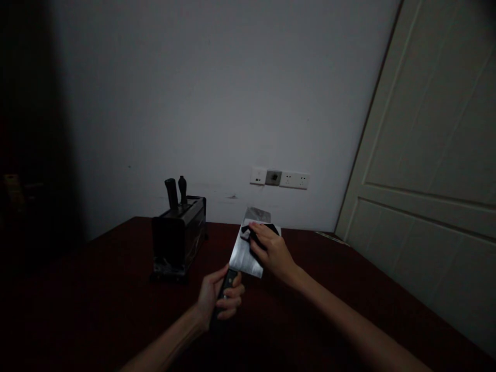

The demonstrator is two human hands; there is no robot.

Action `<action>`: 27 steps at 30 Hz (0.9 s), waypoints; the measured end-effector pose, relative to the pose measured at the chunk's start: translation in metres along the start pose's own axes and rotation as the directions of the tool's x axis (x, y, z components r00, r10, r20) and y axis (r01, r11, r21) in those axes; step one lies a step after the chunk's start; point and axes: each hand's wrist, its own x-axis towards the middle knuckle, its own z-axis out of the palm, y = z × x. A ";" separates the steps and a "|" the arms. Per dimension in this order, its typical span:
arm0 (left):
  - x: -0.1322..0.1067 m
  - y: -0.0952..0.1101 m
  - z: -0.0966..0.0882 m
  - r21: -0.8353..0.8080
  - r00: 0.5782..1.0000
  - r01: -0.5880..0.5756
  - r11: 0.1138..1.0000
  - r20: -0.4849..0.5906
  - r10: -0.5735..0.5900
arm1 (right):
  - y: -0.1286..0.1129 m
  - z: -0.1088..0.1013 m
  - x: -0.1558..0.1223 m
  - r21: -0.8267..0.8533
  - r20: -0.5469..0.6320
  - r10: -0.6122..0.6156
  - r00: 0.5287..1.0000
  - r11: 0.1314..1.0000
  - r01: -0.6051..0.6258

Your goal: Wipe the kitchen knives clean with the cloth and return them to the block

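My left hand [220,300] is closed round the dark handle of a cleaver, holding it up over the table with the blade pointing away from me. The wide steel blade [242,253] faces up. My right hand [271,251] presses a small black cloth [267,230] against the flat of the blade, fingers curled over it. Both hands are held above the dark red table [96,310].
A black knife block [178,237] with two dark handles sticking out stands on the table to the left of the cleaver. White wall sockets [279,179] sit low on the wall behind. A pale door [426,155] is at the right. The room is dim.
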 end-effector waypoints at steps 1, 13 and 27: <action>0.000 0.000 -0.002 0.000 1.000 -0.003 1.000 -0.021 0.003 | -0.008 0.004 -0.007 0.021 0.013 -0.017 1.000 1.000 0.016; 0.002 -0.009 0.000 0.036 0.999 0.049 0.998 -0.019 -0.049 | 0.033 -0.014 0.012 -0.007 0.033 -0.004 0.999 1.000 0.004; 0.000 0.000 -0.006 0.035 1.000 0.003 0.999 -0.027 -0.002 | -0.021 0.004 -0.029 0.105 0.140 -0.140 0.980 0.986 0.126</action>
